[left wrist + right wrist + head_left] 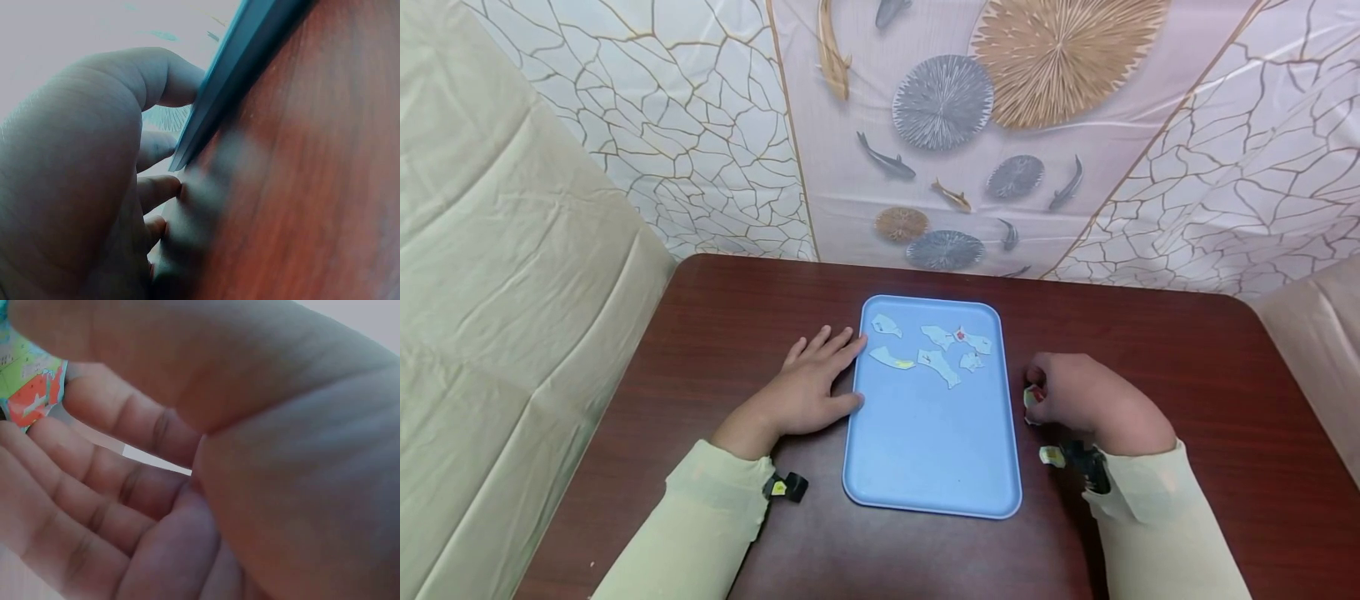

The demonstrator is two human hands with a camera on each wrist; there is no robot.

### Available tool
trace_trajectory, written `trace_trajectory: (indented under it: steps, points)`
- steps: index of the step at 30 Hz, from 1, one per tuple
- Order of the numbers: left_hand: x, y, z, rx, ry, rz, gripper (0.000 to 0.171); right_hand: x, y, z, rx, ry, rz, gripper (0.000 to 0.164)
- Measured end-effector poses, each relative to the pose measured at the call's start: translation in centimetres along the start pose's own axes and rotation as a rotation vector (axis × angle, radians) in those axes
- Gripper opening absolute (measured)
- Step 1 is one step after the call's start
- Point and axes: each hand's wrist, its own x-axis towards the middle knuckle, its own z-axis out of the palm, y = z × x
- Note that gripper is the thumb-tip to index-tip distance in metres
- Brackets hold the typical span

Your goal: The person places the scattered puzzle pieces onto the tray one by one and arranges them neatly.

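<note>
On the table lies a light blue tray (932,450) holding several irregular pale pieces (938,367), one with a yellow mark and one with a red spot. My left hand (808,392) rests palm down at the tray's left side, its fingers spread. In the left wrist view, the thumb and a fingertip touch the tray's edge (219,81). To the right of the tray, my right hand (1086,396) pinches a small printed puzzle piece (31,387) between thumb and fingers. Green, yellow and orange-red areas show on it; the hand covers part of it.
The dark red-brown table (1210,375) extends on both sides of the tray. A small yellow and white patch (1051,456) shows beside the right wrist's black camera (1086,467); whether it lies on the table I cannot tell. A patterned cloth (940,183) hangs behind the table.
</note>
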Motion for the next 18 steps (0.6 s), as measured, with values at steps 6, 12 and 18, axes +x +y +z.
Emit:
trace_trajectory:
  steps: [6,12,18]
  points:
    - [0.06,-0.04,0.01,0.006,-0.003,-0.001,0.089,-0.14,-0.13,-0.18,0.039,-0.043,0.034,0.046]
    - [0.10,-0.15,0.07,0.006,-0.002,-0.001,0.089,-0.12,-0.23,-0.03,0.076,-0.069,0.055,0.059]
    - [0.10,-0.23,0.13,0.002,-0.001,0.000,0.089,0.15,-0.35,0.17,0.061,-0.062,0.045,0.060]
